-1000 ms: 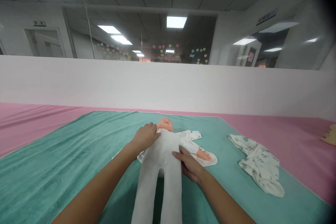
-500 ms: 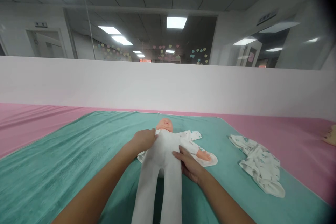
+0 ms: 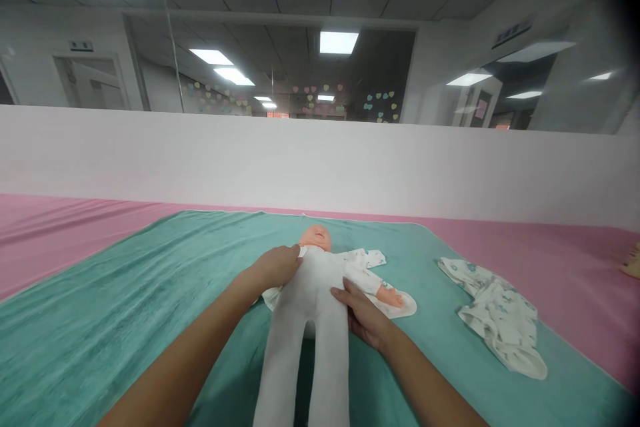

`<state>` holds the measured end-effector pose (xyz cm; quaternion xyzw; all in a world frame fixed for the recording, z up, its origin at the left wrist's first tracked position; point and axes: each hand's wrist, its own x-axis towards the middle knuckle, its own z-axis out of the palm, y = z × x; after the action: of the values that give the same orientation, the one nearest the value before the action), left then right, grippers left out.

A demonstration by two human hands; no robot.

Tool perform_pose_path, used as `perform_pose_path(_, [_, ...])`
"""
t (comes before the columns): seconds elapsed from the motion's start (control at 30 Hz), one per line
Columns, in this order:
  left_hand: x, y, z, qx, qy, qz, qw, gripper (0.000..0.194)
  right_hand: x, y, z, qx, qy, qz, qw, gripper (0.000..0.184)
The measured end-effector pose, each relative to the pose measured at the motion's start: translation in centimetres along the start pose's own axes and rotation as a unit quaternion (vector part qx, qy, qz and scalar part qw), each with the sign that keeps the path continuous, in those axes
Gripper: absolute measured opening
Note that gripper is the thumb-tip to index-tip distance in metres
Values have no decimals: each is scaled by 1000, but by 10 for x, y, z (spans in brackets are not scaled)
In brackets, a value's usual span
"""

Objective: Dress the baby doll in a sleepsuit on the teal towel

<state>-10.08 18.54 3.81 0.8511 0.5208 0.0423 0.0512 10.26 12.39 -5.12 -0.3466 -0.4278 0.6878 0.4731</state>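
A baby doll with a peach-coloured head [image 3: 316,237] lies on its back, dressed in a white suit [image 3: 310,327] that covers its body and legs. My left hand [image 3: 273,267] grips the suit at the doll's shoulder, its fingertips by the neck edge. My right hand [image 3: 364,317] lies flat against the doll's side at the waist, with fingers spread over the suit. A white printed garment [image 3: 367,261] and a white cloth [image 3: 397,307] show beneath the doll's arm. The doll's back is hidden.
A teal plush blanket [image 3: 100,327] lies under the doll on a pink-covered surface [image 3: 575,260]. A crumpled printed baby garment [image 3: 500,317] sits to the right on the blanket. A white partition [image 3: 320,167] runs along the far side.
Both hands stay almost where they were on the doll. The whole view has shifted slightly with my head, and nothing has been let go.
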Motion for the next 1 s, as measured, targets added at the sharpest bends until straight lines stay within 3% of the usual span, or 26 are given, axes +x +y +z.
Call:
perform_pose_path(0.63, [0,0,3,5,-3,10,1000,36,0,1,0,2,9,0,1000,43])
perform_pose_path(1.0, [3,0,12,35,27,19,999,36,-1,0,2,1,13,2,1000,44])
